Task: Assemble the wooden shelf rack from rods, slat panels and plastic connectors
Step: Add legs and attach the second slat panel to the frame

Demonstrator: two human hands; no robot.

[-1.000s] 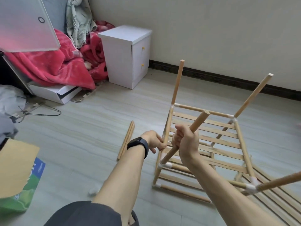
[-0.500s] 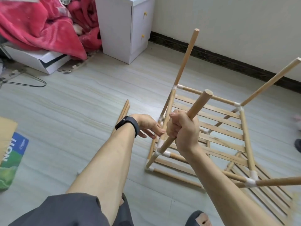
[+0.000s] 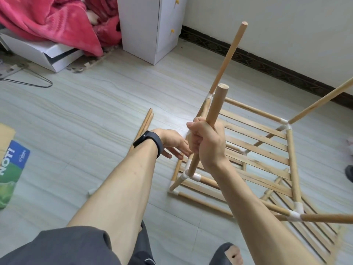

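Note:
The partly built wooden rack (image 3: 256, 155) stands on the floor, its slat panels joined by white plastic connectors, with rods sticking up from its corners. My right hand (image 3: 207, 142) is shut around the near-left upright rod (image 3: 216, 108), whose lower end sits in a white connector (image 3: 188, 174). My left hand (image 3: 172, 142), with a black wristband, hovers just left of that corner, fingers spread and touching the frame's left edge. Two loose rods (image 3: 146, 123) lie on the floor left of the rack.
A white cabinet (image 3: 150, 25) stands at the back by the wall. A red blanket (image 3: 49, 22) lies over a white box (image 3: 44, 54) at the back left. A cardboard box with a blue-green label (image 3: 9, 169) sits at the left edge. My knee and slipper are at the bottom.
The view has tilted down and closer. My right hand has slid slightly along the rod, which now stands steeper. My left hand has let go of the frame's side and spread its fingers.

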